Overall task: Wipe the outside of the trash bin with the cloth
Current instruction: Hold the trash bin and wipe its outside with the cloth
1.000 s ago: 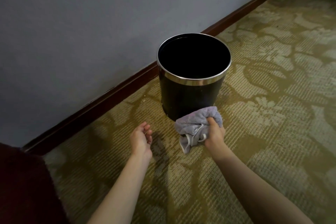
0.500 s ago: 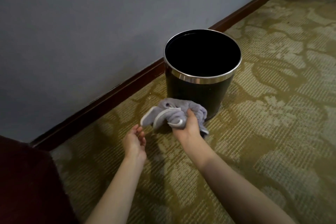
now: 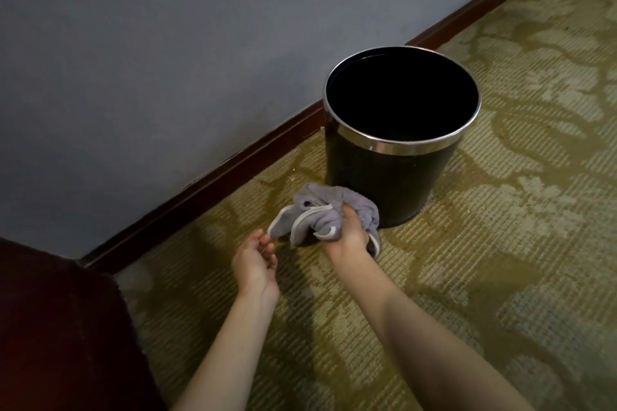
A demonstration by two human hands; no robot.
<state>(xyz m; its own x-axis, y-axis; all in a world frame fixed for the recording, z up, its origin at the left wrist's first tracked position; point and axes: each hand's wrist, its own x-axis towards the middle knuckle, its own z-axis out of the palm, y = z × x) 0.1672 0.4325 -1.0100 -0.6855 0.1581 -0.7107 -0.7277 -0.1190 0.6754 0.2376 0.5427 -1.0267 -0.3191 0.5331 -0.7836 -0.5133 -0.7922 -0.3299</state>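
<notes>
The right hand (image 3: pixel 347 230) grips the bunched cloth (image 3: pixel 320 210) against the trash bin (image 3: pixel 384 183) base; the left hand (image 3: pixel 255 260) hangs loosely spread, empty, beside it.

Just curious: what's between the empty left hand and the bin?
In the head view, the bunched cloth gripped by the right hand lies between the left hand and the bin.

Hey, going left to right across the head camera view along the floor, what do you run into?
Dark red upholstered edge → left hand, open and empty → purple cloth, bunched → right hand gripping it → black trash bin with its chrome rim, beside the baseboard.
</notes>
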